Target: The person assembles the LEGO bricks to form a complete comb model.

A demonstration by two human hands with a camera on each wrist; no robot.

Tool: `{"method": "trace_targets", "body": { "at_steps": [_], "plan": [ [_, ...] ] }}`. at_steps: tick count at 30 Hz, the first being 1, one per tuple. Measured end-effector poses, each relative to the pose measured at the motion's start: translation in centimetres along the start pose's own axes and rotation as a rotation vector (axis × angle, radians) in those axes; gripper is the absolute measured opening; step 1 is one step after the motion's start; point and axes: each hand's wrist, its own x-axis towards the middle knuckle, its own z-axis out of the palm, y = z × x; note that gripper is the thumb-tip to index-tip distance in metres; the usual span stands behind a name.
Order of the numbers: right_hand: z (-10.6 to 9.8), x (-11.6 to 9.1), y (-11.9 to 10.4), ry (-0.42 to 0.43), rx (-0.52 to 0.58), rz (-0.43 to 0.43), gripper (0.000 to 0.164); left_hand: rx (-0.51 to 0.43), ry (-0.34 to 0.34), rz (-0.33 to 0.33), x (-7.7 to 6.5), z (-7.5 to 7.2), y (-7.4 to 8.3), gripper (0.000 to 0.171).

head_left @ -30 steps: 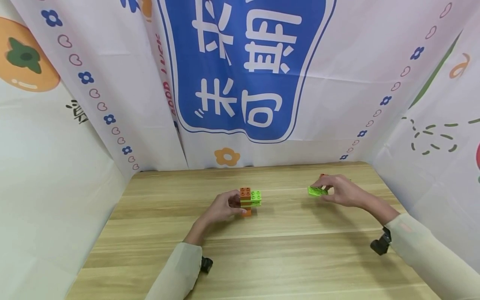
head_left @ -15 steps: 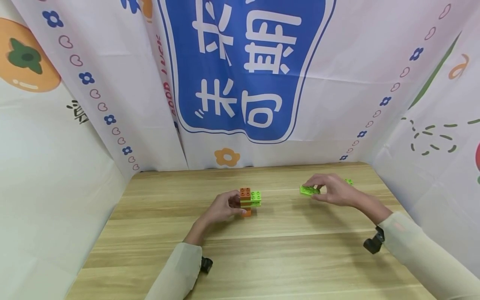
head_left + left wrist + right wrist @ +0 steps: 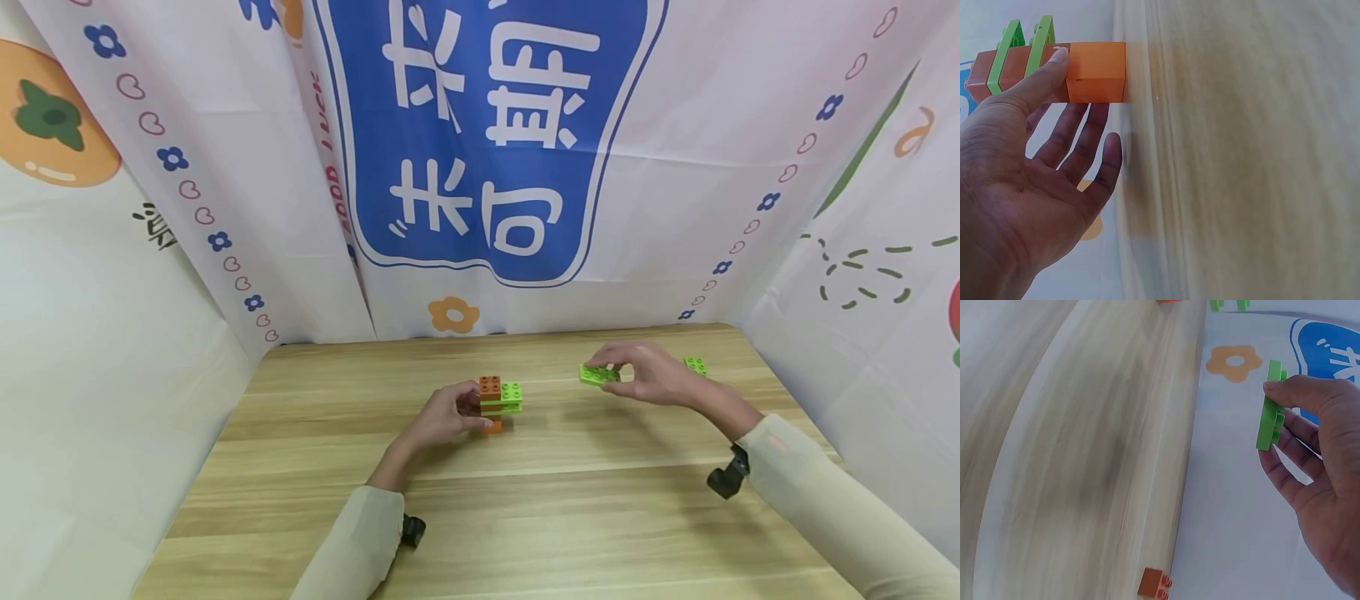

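Observation:
My left hand (image 3: 442, 414) grips a small tower of toy building bricks (image 3: 491, 403) that stands on the table. The left wrist view shows its orange bottom brick (image 3: 1097, 70), with brown bricks and two thin green plates (image 3: 1038, 47) stacked along it. Those plates stick out to one side. The left thumb presses the tower's near side while the fingers reach behind it. Farther right, my right hand (image 3: 651, 372) pinches a flat green studded brick (image 3: 597, 375) between thumb and fingers, held above the table. From the right wrist, that brick (image 3: 1269, 409) appears on edge, its studs facing the palm.
Another green brick (image 3: 696, 365) lies beyond my right wrist, partly covered by it. A reddish-brown brick (image 3: 1152, 583) shows low in the right wrist view. The wooden table (image 3: 480, 525) meets printed white cloth (image 3: 660, 250) at its back and sides.
My right hand has moved left with the flat green brick, closer to the tower. The green brick behind that wrist has come into sight. My left hand and the tower have stayed put.

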Motion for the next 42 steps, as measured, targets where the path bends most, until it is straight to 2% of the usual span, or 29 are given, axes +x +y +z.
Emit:
{"method": "trace_targets", "body": {
  "at_steps": [11,25,33,42],
  "plan": [
    [0.4,1.7,-1.2,-0.004,-0.002,-0.027,0.038,0.01,0.002,-0.004,0.1,0.0,-0.1,0.025],
    [1.1,3.5,-2.4,0.023,0.038,-0.106,0.037,-0.008,-0.004,0.004,0.1,0.0,-0.2,0.025],
    [1.7,4.2,-2.8,0.018,0.077,-0.103,0.039,-0.005,-0.002,-0.024,0.1,0.0,-0.1,0.025],
    [2.2,5.4,-3.4,-0.007,0.096,-0.088,0.041,-0.012,0.001,-0.02,0.2,0.1,0.0,0.025]
  ]
}}
